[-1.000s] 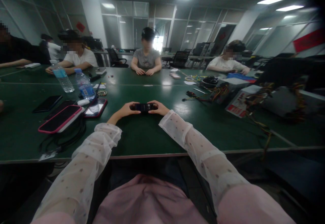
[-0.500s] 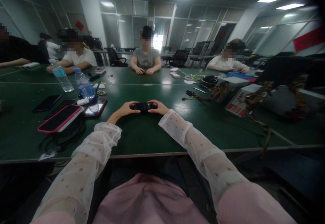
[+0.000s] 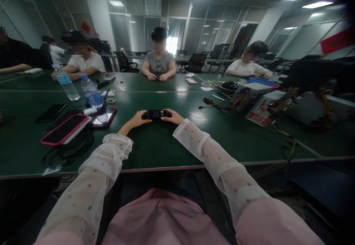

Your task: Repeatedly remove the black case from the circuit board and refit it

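Observation:
Straight ahead, a small black device [image 3: 156, 114] with a dark screen and faint lit marks is held level just above or on the green table [image 3: 166, 145]; I cannot tell its exact kind. My left hand [image 3: 141, 117] is closed round its left end, with the thumb along the near side. Around its right end, my right hand [image 3: 173, 117] is closed in the same way. The undersides of the fingers are hidden behind the device.
To the left lie several phones, one in a pink case [image 3: 65, 129], with black cables beneath. Behind them stand two water bottles [image 3: 91, 91]. Power supply units [image 3: 262, 108] with loose wires are on the right. Across the table sits a person in grey [image 3: 159, 63], with others nearby.
The device's screen face shows a little more, as if tilted slightly up toward me. Both hands keep their hold, and the rest looks the same.

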`<move>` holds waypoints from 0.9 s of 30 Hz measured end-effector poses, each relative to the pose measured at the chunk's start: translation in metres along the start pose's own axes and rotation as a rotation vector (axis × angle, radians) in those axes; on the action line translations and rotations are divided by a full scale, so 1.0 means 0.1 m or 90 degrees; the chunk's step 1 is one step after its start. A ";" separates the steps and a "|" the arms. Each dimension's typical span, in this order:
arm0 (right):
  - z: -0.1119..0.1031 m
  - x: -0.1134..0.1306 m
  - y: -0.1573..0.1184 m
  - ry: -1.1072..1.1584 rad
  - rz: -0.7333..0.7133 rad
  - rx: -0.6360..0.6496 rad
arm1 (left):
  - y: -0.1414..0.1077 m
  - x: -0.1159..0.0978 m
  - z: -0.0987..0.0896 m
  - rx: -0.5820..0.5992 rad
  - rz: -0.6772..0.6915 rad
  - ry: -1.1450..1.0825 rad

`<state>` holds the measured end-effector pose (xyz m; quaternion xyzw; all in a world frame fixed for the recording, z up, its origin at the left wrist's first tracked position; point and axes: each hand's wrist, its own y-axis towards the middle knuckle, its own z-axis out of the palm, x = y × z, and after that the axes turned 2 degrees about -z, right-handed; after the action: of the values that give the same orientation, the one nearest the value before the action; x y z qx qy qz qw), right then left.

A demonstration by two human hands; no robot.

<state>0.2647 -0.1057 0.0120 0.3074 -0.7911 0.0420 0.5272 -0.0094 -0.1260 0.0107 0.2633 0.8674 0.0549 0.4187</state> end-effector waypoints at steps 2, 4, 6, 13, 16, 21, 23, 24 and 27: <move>0.00 -0.02 0.00 -0.026 0.004 -0.012 | 0.02 0.07 0.02 -0.018 0.017 0.033; 0.02 -0.05 0.00 -0.050 0.001 -0.038 | 0.03 0.12 0.04 -0.046 0.015 0.068; 0.03 -0.09 0.01 -0.066 -0.003 -0.067 | 0.02 0.13 0.06 -0.065 0.000 0.103; 0.07 -0.14 0.03 -0.051 -0.008 -0.126 | -0.05 0.02 0.06 -0.042 -0.045 0.172; 0.08 -0.11 0.03 -0.027 0.005 -0.118 | -0.05 0.02 0.07 -0.037 -0.057 0.199; 0.09 -0.10 0.03 0.007 0.016 -0.121 | -0.05 0.05 0.09 -0.031 -0.049 0.235; 0.09 -0.13 0.04 0.012 0.014 -0.114 | -0.04 0.05 0.07 -0.033 -0.060 0.233; 0.08 -0.15 0.04 0.012 0.012 -0.111 | -0.03 0.06 0.05 -0.037 -0.067 0.227; 0.07 -0.20 0.05 0.011 0.005 -0.108 | -0.02 0.10 0.00 -0.066 -0.089 0.202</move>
<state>0.2610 -0.0954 -0.0074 0.2577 -0.7883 -0.0205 0.5584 -0.0155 -0.1230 0.0027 0.1686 0.9348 0.1115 0.2922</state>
